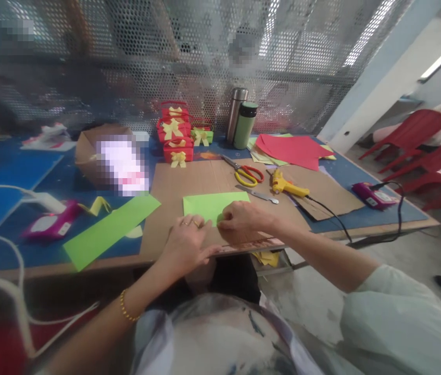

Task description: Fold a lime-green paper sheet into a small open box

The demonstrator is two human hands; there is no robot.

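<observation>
A light green sheet of paper [204,204] lies on a cardboard mat close to the table's front edge. Across its lower left part rests my left hand [189,244], fingers stretched out and thumb apart. My right hand [241,216] is closed, its curled fingers pressed down on the sheet's right part. Whatever those fingers hold, if anything, is hidden. Just beyond the sheet lie a folding knife [257,195] with its blade out and scissors [246,173] with red and yellow handles. Left of the mat is a long green paper strip [111,233].
A yellow glue gun [288,185] with a black cord lies on cardboard [329,200] at right. Behind stand small red boxes [177,140] with yellow bows, a green bottle [245,127] and a steel flask [235,114]. Red paper [294,148] is at back right, a purple power socket [50,221] at left.
</observation>
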